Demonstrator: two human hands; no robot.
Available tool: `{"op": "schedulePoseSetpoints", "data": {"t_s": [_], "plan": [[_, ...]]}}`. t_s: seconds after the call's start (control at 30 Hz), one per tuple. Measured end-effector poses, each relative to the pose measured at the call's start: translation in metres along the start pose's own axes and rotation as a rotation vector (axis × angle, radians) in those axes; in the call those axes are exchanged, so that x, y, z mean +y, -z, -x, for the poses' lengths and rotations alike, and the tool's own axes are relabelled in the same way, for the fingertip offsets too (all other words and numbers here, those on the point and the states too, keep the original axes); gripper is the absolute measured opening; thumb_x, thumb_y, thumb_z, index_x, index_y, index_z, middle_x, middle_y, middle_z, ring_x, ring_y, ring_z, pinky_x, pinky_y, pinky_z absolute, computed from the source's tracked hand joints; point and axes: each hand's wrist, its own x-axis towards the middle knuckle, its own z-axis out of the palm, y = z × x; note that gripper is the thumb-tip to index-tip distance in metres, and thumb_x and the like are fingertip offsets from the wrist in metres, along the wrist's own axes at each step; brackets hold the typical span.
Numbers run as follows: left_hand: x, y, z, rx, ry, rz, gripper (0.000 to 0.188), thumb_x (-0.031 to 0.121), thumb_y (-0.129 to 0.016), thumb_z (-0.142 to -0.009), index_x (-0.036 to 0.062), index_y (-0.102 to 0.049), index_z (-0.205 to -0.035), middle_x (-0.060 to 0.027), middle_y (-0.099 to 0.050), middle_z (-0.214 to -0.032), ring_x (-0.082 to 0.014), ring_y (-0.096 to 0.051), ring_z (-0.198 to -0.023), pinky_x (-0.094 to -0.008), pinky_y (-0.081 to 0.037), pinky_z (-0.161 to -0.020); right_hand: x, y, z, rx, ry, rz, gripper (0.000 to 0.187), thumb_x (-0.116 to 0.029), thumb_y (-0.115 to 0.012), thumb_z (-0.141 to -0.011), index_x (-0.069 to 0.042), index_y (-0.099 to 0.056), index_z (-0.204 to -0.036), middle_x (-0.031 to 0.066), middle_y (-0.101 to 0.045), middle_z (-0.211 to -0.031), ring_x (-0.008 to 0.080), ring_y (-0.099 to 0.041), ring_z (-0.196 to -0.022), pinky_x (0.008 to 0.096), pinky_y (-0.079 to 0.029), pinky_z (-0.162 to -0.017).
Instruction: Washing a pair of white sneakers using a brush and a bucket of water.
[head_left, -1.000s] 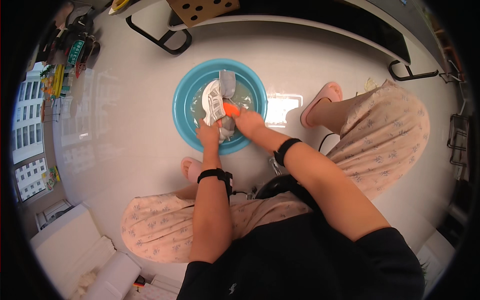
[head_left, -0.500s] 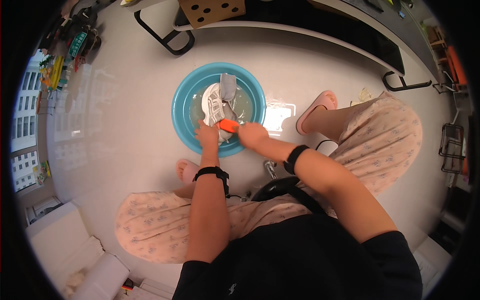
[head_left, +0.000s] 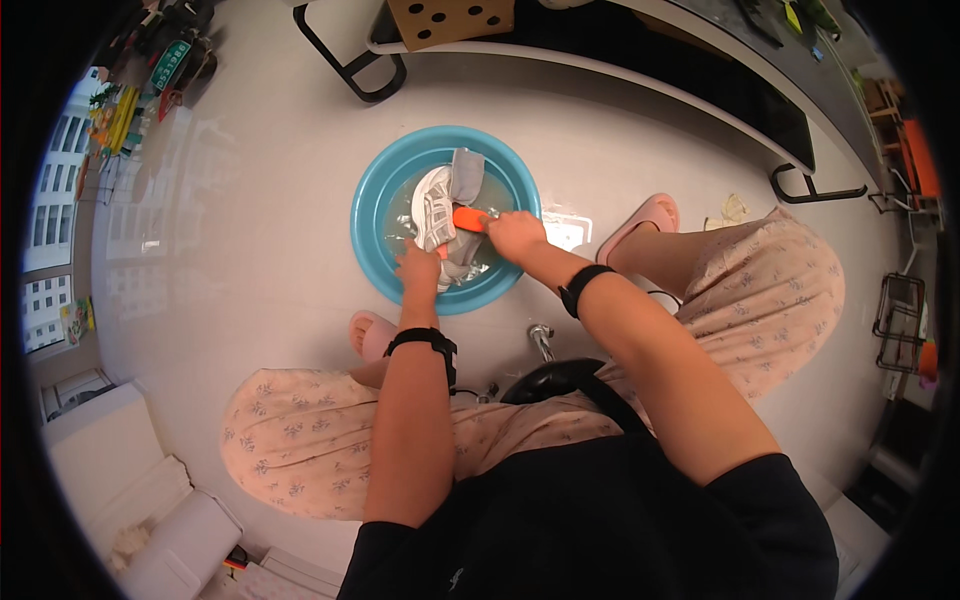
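Observation:
A blue round basin (head_left: 365, 225) with some water stands on the floor in front of me. In it lies a white and grey sneaker (head_left: 434, 207), its length running away from me. My left hand (head_left: 417, 268) is closed on the near end of the sneaker. My right hand (head_left: 517, 236) grips an orange brush (head_left: 469, 219), held against or just above the sneaker's right side; its bristles are hidden. A grey, flat, rounded piece (head_left: 467, 177) leans by the sneaker's far end. Other grey-white material (head_left: 460, 265) sits low in the water, its kind unclear.
My feet in pink slippers (head_left: 371, 335) (head_left: 640, 222) flank the basin. A low table with black legs (head_left: 370, 75) stands beyond it, a cardboard box (head_left: 450, 22) on top. A black round seat-like object (head_left: 550, 380) with a metal part (head_left: 541, 340) is between my knees.
My right hand and the brush have moved away from me and slightly right, up along the sneaker. The left hand stays at its near end. The whole view has shifted slightly.

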Motion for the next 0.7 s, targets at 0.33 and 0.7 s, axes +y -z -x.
{"op": "schedulePoseSetpoints", "data": {"t_s": [0.33, 0.7], "plan": [[0.0, -0.001, 0.006, 0.058, 0.033, -0.009, 0.064, 0.023, -0.059, -0.077, -0.0014, -0.031, -0.129, -0.0278, -0.047, -0.116, -0.0392, -0.042, -0.111, -0.0469, -0.033, -0.091, -0.009, -0.005, -0.008, 0.013, 0.033, -0.054, 0.023, -0.012, -0.045, -0.083, -0.004, -0.062, -0.096, 0.0129, -0.064, -0.092, 0.0287, -0.062, -0.087, 0.0377, -0.051, -0.073], [-0.004, -0.008, 0.003, 0.076, 0.122, 0.04, 0.071, 0.029, -0.065, -0.076, 0.0072, -0.028, -0.133, -0.0277, -0.036, -0.125, -0.0462, -0.041, -0.109, -0.0497, -0.043, -0.086, -0.006, -0.011, 0.016, -0.024, 0.044, -0.053, 0.022, -0.013, -0.045, -0.084, -0.003, -0.062, -0.093, 0.0149, -0.064, -0.088, 0.0279, -0.063, -0.083, 0.0381, -0.052, -0.068]]}}
